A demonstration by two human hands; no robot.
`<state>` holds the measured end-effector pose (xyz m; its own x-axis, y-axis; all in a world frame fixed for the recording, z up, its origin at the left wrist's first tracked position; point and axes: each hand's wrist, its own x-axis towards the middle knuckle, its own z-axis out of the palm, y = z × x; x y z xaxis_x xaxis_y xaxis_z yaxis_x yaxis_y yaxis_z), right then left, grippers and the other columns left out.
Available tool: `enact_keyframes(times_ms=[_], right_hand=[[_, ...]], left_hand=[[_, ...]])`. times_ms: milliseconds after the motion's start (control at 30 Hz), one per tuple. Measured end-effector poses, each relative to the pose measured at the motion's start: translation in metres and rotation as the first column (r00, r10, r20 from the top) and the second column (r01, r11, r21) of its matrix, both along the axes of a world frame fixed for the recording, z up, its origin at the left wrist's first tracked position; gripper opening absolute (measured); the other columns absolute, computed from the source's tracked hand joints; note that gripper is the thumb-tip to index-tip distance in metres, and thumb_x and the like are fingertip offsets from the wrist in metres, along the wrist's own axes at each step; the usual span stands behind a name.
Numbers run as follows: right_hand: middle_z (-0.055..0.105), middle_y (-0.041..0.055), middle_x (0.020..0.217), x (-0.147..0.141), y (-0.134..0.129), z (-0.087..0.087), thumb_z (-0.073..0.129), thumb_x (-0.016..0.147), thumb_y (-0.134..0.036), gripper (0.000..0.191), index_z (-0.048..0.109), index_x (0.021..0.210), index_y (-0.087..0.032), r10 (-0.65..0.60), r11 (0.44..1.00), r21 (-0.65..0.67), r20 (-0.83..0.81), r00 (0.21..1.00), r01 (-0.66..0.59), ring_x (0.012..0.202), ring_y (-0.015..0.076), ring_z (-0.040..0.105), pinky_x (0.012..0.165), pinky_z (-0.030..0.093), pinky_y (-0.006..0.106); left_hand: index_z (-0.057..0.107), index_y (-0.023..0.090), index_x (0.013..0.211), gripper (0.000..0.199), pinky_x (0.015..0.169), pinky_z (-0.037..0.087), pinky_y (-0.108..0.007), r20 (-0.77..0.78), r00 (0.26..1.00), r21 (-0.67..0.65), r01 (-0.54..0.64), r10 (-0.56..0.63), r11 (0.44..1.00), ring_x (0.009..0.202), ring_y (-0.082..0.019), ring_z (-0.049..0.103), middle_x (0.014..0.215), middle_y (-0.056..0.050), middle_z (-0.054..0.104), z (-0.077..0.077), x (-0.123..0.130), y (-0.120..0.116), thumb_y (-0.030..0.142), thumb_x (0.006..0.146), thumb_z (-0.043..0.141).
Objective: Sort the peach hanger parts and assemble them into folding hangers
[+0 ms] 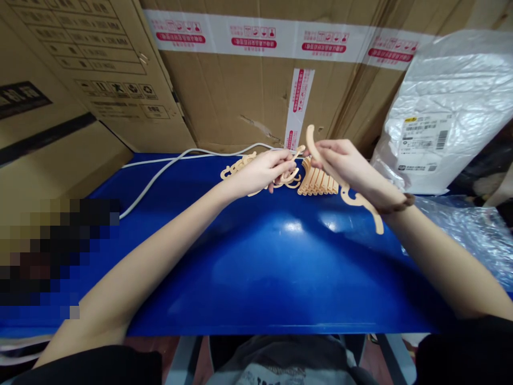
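My right hand [340,160] is closed on a small wooden clothes hanger [359,200]; one curved arm rises past the fingertips, while the hook and other arm hang below the wrist. My left hand [272,167] pinches a second pale hanger [297,154], which shows only in part between the fingers. Behind and under the left hand lies a loose pile of the same hangers [240,163], partly covered by the hand. Just beneath my right hand, a neat row of stacked hangers [318,182] rests on the blue table [256,267].
Large taped cardboard boxes [236,91] stand along the back and left [132,64]. A white cable [160,176] curves across the table's rear. At right are a white labelled plastic mailer [452,107] and crumpled clear plastic wrap [476,235]. A blurred-out dark area covers the left edge.
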<state>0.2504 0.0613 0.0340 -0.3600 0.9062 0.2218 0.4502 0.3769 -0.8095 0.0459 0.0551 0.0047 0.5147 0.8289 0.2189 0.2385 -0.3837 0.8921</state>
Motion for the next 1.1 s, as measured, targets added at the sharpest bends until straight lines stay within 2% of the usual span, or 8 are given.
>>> enact_keyframes(times_ms=[133, 367, 433, 533, 667, 867, 967, 1100], right_hand=[[0.054, -0.0014, 0.065, 0.008, 0.003, 0.011, 0.052, 0.089, -0.025, 0.014, 0.065, 0.089, -0.02, -0.137, 0.976, -0.206, -0.325, 0.936, 0.071, 0.051, 0.0097, 0.044, 0.046, 0.034, 0.023], [0.059, 0.0018, 0.072, 0.014, 0.017, 0.005, 0.05, 0.091, -0.031, 0.017, 0.06, 0.082, -0.021, -0.177, 0.983, -0.116, -0.418, 0.891, 0.141, 0.061, 0.0131, 0.053, 0.052, 0.042, 0.027], [0.061, 0.0025, 0.079, 0.015, 0.018, 0.002, 0.053, 0.089, -0.034, 0.014, 0.057, 0.082, -0.022, -0.198, 0.98, -0.06, -0.424, 0.884, 0.191, 0.064, 0.014, 0.053, 0.051, 0.042, 0.028], [0.063, 0.0014, 0.09, 0.017, 0.02, 0.001, 0.057, 0.088, -0.037, 0.016, 0.053, 0.099, -0.027, -0.23, 0.949, 0.11, -0.399, 0.887, 0.296, 0.074, 0.0168, 0.055, 0.057, 0.046, 0.032], [0.067, 0.0038, 0.099, 0.026, 0.017, 0.005, 0.055, 0.09, -0.038, 0.022, 0.053, 0.11, -0.03, -0.268, 0.841, 0.451, -0.134, 0.954, 0.299, 0.086, 0.0219, 0.057, 0.073, 0.048, 0.039], [0.07, 0.0091, 0.084, 0.021, 0.008, 0.006, 0.044, 0.097, -0.033, 0.027, 0.066, 0.092, -0.019, -0.427, 0.667, 0.724, 0.566, 0.705, -0.178, 0.09, 0.027, 0.061, 0.085, 0.041, 0.046], [0.071, 0.0121, 0.086, 0.01, 0.002, -0.004, 0.036, 0.1, -0.023, 0.031, 0.065, 0.096, -0.015, -0.413, 0.683, 0.653, 0.714, 0.566, -0.326, 0.081, 0.0243, 0.063, 0.071, 0.041, 0.037], [0.071, 0.0136, 0.084, -0.004, -0.008, -0.016, 0.038, 0.095, -0.014, 0.025, 0.062, 0.102, -0.012, -0.381, 0.774, 0.581, 0.745, 0.548, -0.251, 0.069, 0.0228, 0.064, 0.056, 0.033, 0.031]], left_hand=[[0.056, 0.021, 0.065, 0.032, 0.064, 0.04, -0.032, -0.228, 0.929, 0.249, -0.235, 0.293, 0.939, 0.06, -0.017, 0.052, 0.06, -0.001, 0.05, -0.018, 0.007, 0.022, 0.038, 0.092, 0.051], [0.058, 0.019, 0.055, 0.041, 0.077, 0.042, -0.039, -0.459, 0.686, 0.373, -0.428, 0.565, 0.823, 0.082, -0.028, 0.062, 0.066, -0.009, 0.06, -0.023, 0.021, 0.047, 0.05, 0.078, 0.069], [0.063, 0.017, 0.063, 0.042, 0.078, 0.044, -0.038, -0.375, 0.744, 0.295, -0.47, 0.553, 0.832, 0.086, -0.028, 0.063, 0.074, -0.01, 0.065, -0.017, 0.021, 0.04, 0.056, 0.08, 0.066], [0.067, 0.015, 0.077, 0.05, 0.071, 0.048, -0.031, -0.074, 0.967, -0.189, -0.252, 0.242, 0.949, 0.079, -0.02, 0.064, 0.079, -0.01, 0.067, -0.006, 0.019, 0.025, 0.054, 0.097, 0.042], [0.059, 0.013, 0.079, 0.028, 0.063, 0.05, -0.023, 0.41, 0.903, -0.551, 0.134, 0.128, 0.824, 0.064, -0.01, 0.061, 0.072, -0.004, 0.062, 0.002, 0.018, 0.01, 0.025, 0.1, 0.047], [0.052, 0.015, 0.078, 0.031, 0.041, 0.037, -0.016, 0.445, 0.842, -0.543, -0.017, 0.305, 0.839, 0.044, -0.006, 0.051, 0.058, 0.002, 0.053, 0.005, 0.026, -0.006, 0.024, 0.104, 0.038], [0.05, 0.015, 0.078, 0.033, 0.036, 0.028, -0.015, 0.425, 0.862, -0.525, -0.014, 0.277, 0.851, 0.037, -0.004, 0.041, 0.054, 0.005, 0.048, 0.009, 0.031, -0.014, 0.027, 0.105, 0.035], [0.047, 0.017, 0.079, 0.033, 0.038, 0.023, -0.016, 0.257, 0.923, -0.452, -0.148, 0.287, 0.88, 0.034, -0.004, 0.031, 0.049, 0.008, 0.037, 0.006, 0.037, -0.021, 0.03, 0.105, 0.033]])
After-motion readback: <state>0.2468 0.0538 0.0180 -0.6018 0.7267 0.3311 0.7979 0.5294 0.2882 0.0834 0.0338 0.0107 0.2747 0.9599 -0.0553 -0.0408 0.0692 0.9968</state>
